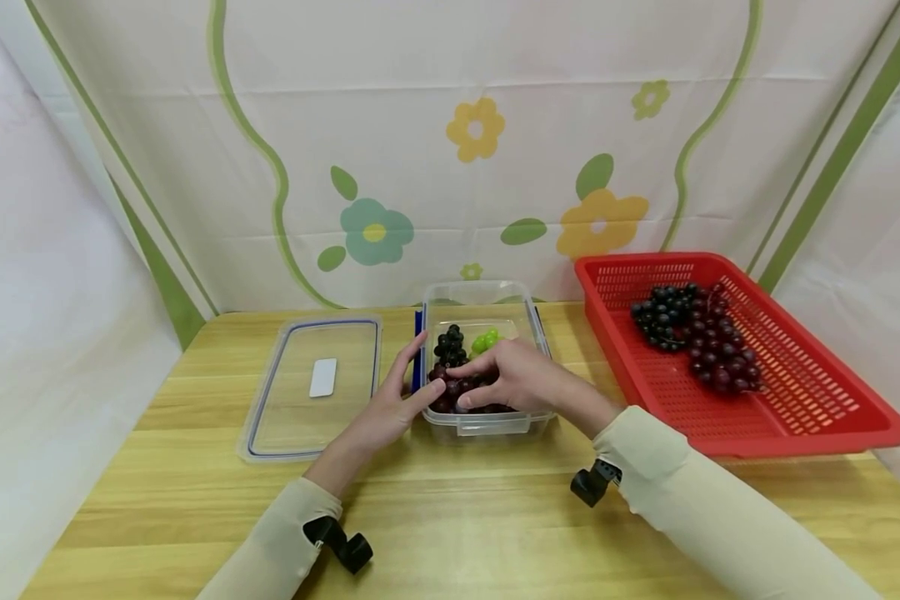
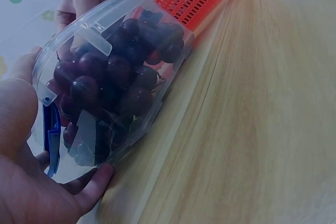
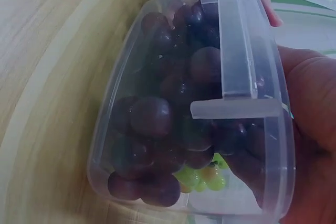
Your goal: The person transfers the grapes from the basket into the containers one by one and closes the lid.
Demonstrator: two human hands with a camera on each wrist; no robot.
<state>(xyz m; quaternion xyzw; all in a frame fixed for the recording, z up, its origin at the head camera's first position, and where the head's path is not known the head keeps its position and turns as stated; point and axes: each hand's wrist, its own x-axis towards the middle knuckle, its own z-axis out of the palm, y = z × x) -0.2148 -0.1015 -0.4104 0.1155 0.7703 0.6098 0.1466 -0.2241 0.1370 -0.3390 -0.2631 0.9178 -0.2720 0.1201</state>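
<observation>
A clear plastic food container (image 1: 487, 429) with blue side clips stands on the table. Inside lie dark red grapes (image 2: 113, 80) toward the near side, black grapes (image 1: 450, 343) at the left and green grapes (image 1: 485, 341) farther back. My left hand (image 1: 390, 408) holds the container's left side, its thumb over the rim and fingers outside, low on the wall. My right hand (image 1: 513, 377) reaches in over the right rim. Its thumb and forefinger are around the dark red grapes; the other fingers are partly hidden. Through the wall in the right wrist view, green grapes (image 3: 202, 177) show too.
The container's clear lid (image 1: 288, 425), with a blue seal and a white label, lies on the table at the left. A red plastic basket (image 1: 742, 429) at the right holds a black grape bunch (image 1: 663, 315) and a dark red bunch (image 1: 720, 350). A flowered cloth (image 1: 525, 50) hangs behind.
</observation>
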